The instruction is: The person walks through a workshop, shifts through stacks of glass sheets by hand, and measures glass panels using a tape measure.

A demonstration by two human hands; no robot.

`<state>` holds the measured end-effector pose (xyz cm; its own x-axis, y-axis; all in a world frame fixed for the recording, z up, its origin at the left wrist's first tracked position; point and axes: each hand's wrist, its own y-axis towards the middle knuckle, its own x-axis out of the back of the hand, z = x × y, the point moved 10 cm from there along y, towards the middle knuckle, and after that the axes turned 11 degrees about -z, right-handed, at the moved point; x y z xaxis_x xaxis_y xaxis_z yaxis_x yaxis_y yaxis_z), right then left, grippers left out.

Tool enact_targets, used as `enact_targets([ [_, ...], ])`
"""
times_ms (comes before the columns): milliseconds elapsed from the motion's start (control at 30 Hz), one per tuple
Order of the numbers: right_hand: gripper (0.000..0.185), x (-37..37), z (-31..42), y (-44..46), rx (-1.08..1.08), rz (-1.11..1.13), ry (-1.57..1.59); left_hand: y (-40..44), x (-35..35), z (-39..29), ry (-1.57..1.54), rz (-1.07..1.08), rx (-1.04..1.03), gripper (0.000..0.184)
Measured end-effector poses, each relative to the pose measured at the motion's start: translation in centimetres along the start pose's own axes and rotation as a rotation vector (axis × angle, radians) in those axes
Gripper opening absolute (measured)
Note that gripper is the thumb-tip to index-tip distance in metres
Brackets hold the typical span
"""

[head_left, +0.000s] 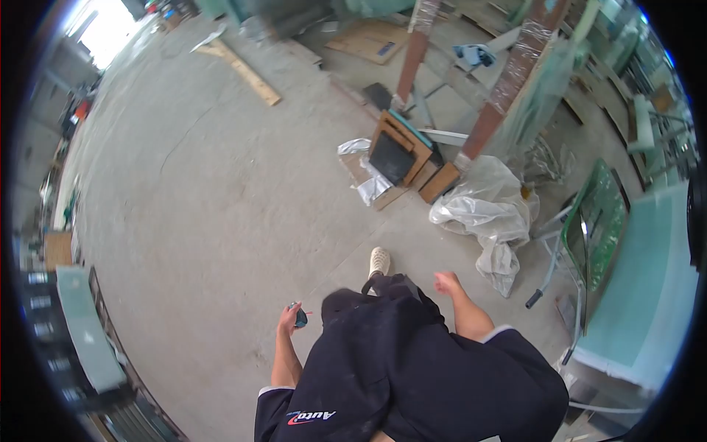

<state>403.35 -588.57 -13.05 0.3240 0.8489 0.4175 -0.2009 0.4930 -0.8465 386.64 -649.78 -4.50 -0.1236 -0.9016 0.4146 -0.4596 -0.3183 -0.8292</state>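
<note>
My left hand [288, 317] hangs beside my body on the left, its fingers closed round a small dark rounded object [300, 317]. A thin reddish piece sticks out from that object, and its kind is too small to tell. Over on the other side, my right hand [445, 282] is curled into a loose fist, with nothing visible in it. Below that hand is bare concrete floor; the clear plastic sheeting [486, 210] lies nearest to it, apart from it. One light shoe [379, 261] shows ahead of my dark clothing.
Brown wooden frames and boards [401, 151] lean by a plastic-wrapped post [508, 81]. A green wheelbarrow [600, 221] stands at right beside large glass sheets [641, 280]. A plank [247, 74] lies on the floor ahead. A rack with a pale panel [85, 324] stands at left.
</note>
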Motion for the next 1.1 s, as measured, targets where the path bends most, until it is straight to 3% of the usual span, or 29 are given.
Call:
enact_targets([
  [33,0.036,-0.4,5.1,1.0,0.129,0.040,-0.259,1.1,-1.7,-1.9,0.029,0.091,-0.004,0.058],
  [67,0.038,-0.5,10.2,1.2,0.240,0.022,-0.355,1.4,-2.9,-3.8,0.053,0.110,-0.003,0.058],
  [133,0.034,-1.6,19.5,3.9,0.314,0.029,-0.254,2.6,-5.3,-7.9,0.143,0.131,0.049,0.057],
  [233,0.028,-1.5,33.7,2.1,0.427,-0.028,0.148,5.5,-8.5,-14.4,0.228,0.128,0.010,0.054],
  [300,0.027,-2.3,40.3,2.2,0.539,0.006,0.208,7.4,-10.5,-17.7,0.274,0.171,0.001,0.052],
  [467,0.034,-3.5,45.8,8.7,0.499,-0.093,0.158,12.9,-14.2,-27.8,0.308,0.200,-0.009,0.047],
  [567,0.048,-2.0,44.5,12.2,0.237,-0.234,0.100,17.2,-13.9,-34.5,0.444,0.132,-0.070,0.043],
  [667,0.059,-0.4,45.4,15.6,0.180,-0.395,-0.108,22.3,-13.2,-40.1,0.465,0.143,-0.002,0.045],
  [733,0.061,-0.2,50.2,16.9,0.157,-0.401,-0.179,26.2,-13.0,-46.7,0.629,0.074,-0.323,0.051],
  [767,0.064,0.1,52.4,17.7,0.147,-0.414,-0.238,25.2,-12.6,-51.3,0.634,0.039,-0.350,0.049],
  [933,0.063,-1.0,66.5,25.5,0.354,-0.531,-0.296,27.3,-13.0,-62.1,0.308,0.016,-0.249,0.027],
  [1000,0.064,-2.5,70.6,30.3,0.552,-0.582,-0.374,28.5,-14.3,-63.5,0.301,0.065,-0.202,0.039],
  [1100,0.069,-4.2,74.1,36.9,0.631,-0.636,-0.553,29.4,-15.8,-63.9,0.519,-0.031,-0.250,0.039],
])
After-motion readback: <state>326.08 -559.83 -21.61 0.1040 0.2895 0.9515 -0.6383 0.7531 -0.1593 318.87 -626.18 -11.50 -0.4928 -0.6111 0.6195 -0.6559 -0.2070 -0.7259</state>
